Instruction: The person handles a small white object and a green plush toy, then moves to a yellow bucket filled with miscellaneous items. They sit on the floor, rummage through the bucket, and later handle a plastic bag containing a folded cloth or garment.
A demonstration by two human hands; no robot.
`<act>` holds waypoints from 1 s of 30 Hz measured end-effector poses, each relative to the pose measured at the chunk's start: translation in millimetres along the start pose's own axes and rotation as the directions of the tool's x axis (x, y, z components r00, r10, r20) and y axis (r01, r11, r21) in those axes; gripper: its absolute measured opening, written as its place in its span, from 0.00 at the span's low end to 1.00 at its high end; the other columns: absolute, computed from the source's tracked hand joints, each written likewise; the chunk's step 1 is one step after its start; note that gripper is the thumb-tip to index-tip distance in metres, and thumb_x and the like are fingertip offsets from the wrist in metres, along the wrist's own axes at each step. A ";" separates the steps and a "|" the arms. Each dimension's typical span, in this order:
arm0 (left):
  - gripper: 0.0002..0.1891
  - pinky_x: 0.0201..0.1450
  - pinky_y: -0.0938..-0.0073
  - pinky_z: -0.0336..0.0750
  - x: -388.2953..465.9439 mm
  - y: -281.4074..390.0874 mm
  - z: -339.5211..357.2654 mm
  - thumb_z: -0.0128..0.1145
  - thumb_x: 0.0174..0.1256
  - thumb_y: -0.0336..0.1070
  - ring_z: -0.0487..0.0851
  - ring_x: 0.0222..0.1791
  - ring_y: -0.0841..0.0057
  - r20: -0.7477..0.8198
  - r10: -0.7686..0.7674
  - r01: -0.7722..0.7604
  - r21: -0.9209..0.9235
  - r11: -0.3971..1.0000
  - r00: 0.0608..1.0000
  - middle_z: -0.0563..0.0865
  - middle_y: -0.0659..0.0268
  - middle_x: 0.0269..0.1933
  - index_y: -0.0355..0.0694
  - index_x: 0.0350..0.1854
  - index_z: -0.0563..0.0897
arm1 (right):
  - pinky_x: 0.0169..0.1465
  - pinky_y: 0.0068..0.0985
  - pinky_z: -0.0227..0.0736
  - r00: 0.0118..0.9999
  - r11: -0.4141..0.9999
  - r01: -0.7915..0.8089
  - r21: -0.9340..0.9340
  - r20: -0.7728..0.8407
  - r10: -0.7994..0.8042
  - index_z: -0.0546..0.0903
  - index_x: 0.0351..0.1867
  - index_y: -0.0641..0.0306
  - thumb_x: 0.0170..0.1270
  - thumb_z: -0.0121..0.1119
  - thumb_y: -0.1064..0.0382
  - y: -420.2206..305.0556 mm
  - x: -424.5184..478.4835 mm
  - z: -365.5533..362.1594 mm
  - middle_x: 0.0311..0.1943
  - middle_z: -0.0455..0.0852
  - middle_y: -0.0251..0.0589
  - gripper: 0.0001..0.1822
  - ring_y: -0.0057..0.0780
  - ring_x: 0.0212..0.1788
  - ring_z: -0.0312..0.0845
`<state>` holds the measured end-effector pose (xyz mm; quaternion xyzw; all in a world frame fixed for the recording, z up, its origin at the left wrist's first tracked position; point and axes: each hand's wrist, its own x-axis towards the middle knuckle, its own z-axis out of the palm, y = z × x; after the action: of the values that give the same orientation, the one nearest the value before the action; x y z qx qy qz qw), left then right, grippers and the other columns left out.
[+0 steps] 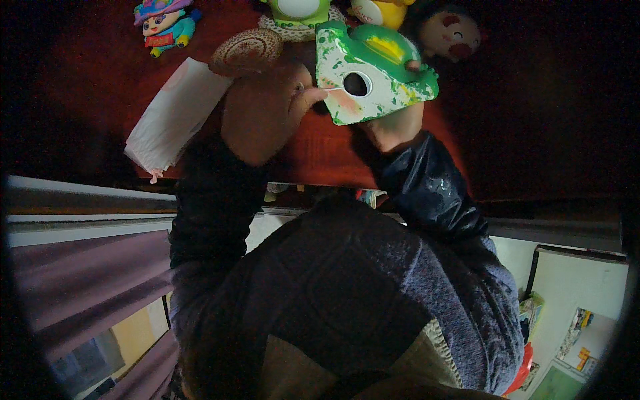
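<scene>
My right hand (397,125) holds a green, yellow and white painted figurine (390,50) from below, with its speckled base tilted towards me. The base has a round dark hole (357,84) and a reddish smear beside it. My left hand (270,112) is at the left of the base, thumb towards the hole, and pinches a thin white stick (335,89) whose far end lies at the hole's rim. Its other fingers are in shadow. Just above this hand is a round brown-and-cream patterned object (247,51).
On the dark red tabletop (330,155) lies a long white paper or plastic packet (175,115), left of my left hand. Along the far side stand a colourful figurine (165,27), a green one (300,10) on a patterned base, a yellow one (385,12) and a pig-like one (450,35).
</scene>
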<state>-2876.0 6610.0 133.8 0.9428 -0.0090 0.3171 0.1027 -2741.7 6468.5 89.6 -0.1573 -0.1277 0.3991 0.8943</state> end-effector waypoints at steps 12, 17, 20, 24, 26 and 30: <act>0.05 0.43 0.75 0.71 16.7 16.4 8.3 0.48 0.64 0.30 0.78 0.37 0.72 -0.113 -0.102 -0.046 -0.861 0.507 0.988 0.80 0.62 0.34 0.39 0.33 0.77 | 0.60 0.36 0.65 0.999 0.999 -0.033 -0.004 0.019 0.033 0.71 0.56 0.60 0.61 0.48 0.40 3.0 -0.2 6.4 0.53 0.76 0.42 0.30 0.39 0.55 0.72; 0.05 0.41 0.76 0.71 16.9 43.6 36.1 0.46 0.66 0.32 0.76 0.36 0.78 0.131 -0.271 0.238 -0.880 0.412 0.954 0.76 0.67 0.29 0.39 0.34 0.74 | 0.58 0.34 0.67 0.996 1.000 -0.005 0.022 0.084 0.004 0.71 0.55 0.60 0.62 0.48 0.40 0.7 3.5 -6.0 0.52 0.77 0.41 0.29 0.38 0.52 0.74; 0.06 0.37 0.79 0.69 -5.9 73.2 34.3 0.50 0.64 0.35 0.73 0.31 0.80 0.415 -0.215 0.307 -0.861 -0.405 0.884 0.73 0.68 0.26 0.38 0.33 0.73 | 0.58 0.35 0.67 0.998 0.998 0.043 -0.038 0.045 -0.041 0.71 0.55 0.62 0.62 0.48 0.41 4.9 -0.9 1.8 0.52 0.77 0.43 0.29 0.39 0.52 0.73; 0.05 0.35 0.71 0.69 -14.2 60.6 21.1 0.48 0.63 0.33 0.73 0.30 0.73 0.345 -0.295 0.431 -0.849 0.306 0.891 0.74 0.63 0.26 0.36 0.33 0.72 | 0.61 0.36 0.64 0.997 0.997 0.075 0.002 -0.021 -0.075 0.70 0.56 0.62 0.63 0.47 0.40 -9.9 -7.1 13.8 0.54 0.76 0.43 0.30 0.40 0.55 0.71; 0.06 0.36 0.66 0.69 -20.2 39.1 16.3 0.50 0.62 0.34 0.74 0.31 0.66 0.044 -0.290 0.251 -0.633 0.732 0.956 0.76 0.60 0.28 0.37 0.35 0.74 | 0.61 0.36 0.64 0.999 0.999 0.048 0.002 -0.024 -0.048 0.70 0.57 0.62 0.63 0.47 0.40 -2.4 -4.8 11.5 0.54 0.76 0.42 0.30 0.40 0.55 0.71; 0.09 0.38 0.59 0.70 -27.9 9.1 5.8 0.55 0.59 0.38 0.75 0.34 0.54 -0.118 -0.219 0.214 -0.051 0.975 0.969 0.78 0.54 0.32 0.38 0.36 0.75 | 0.61 0.37 0.64 1.000 0.999 0.024 0.037 0.007 -0.025 0.70 0.56 0.61 0.63 0.46 0.40 3.3 0.5 6.5 0.55 0.75 0.42 0.30 0.40 0.56 0.71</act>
<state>-2895.5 6598.6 114.3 0.9146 0.0942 0.3614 0.1551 -2745.9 6472.1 94.3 -0.1375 -0.1256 0.3910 0.9013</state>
